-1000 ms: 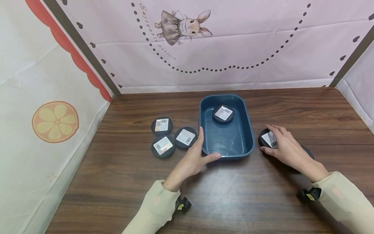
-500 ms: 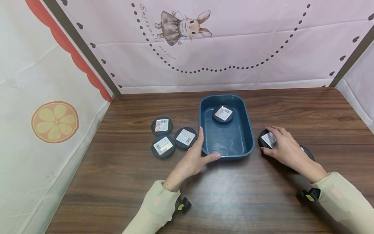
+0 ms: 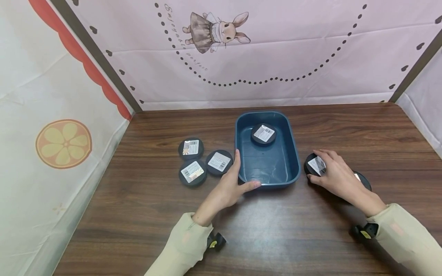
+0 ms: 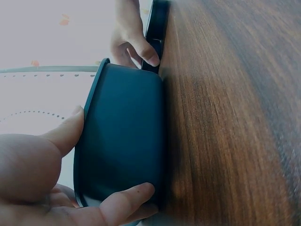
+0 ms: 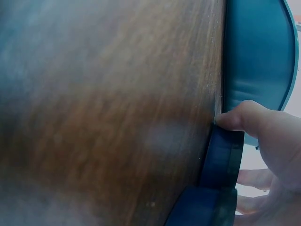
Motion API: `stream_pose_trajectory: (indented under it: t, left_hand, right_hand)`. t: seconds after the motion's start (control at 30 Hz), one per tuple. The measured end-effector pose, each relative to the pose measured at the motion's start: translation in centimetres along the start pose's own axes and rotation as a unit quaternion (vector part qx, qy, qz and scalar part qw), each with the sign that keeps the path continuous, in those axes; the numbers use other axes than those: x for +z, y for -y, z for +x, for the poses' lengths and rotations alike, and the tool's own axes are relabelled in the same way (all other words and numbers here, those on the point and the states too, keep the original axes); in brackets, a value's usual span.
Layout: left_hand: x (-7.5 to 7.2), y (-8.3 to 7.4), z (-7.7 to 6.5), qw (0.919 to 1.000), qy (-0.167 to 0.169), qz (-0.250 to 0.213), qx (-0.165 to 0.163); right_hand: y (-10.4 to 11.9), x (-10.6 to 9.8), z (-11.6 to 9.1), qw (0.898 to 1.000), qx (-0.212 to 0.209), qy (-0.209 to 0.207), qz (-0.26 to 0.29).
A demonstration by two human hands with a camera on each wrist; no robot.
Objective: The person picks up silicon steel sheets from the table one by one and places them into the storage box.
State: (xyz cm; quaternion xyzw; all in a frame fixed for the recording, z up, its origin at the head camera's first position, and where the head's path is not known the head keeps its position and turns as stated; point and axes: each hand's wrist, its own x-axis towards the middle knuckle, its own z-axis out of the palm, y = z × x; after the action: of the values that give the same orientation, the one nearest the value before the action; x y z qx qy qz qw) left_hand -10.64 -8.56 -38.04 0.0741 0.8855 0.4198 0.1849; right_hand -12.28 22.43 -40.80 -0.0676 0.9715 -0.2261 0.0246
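A blue rectangular bin [image 3: 272,165] stands at the middle of the table. My left hand [image 3: 228,188] holds its near left corner, thumb on the near rim and fingers along the left wall; the left wrist view shows the thumb at the rim and fingertips low on the bin. Inside, toward the far end, lies a flat round black container [image 3: 263,134] with a white label. To the right of the bin, my right hand [image 3: 336,174] grips another such round container [image 3: 315,164] by its edge, thumb on the near side. The palm side is hidden in the head view.
Three more labelled round containers, the nearest to the bin [image 3: 219,162] among them, lie grouped at its left. Another one [image 3: 362,180] is partly hidden behind my right hand. A printed cloth wall [image 3: 276,57] rises behind the wooden table [image 3: 155,207].
My right hand and the round container in it have shifted very slightly left, showing a little more of the container behind. My left hand and the bin have stayed put.
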Motion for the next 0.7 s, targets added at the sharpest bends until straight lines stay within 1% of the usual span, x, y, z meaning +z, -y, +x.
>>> stream_pose_trajectory:
  t: [0.7]
  left_hand:
    - [0.01, 0.02, -0.02, 1.0, -0.002, 0.001, -0.003]
  right_hand:
    - [0.44, -0.15, -0.35, 1.0, 0.003, -0.007, 0.011]
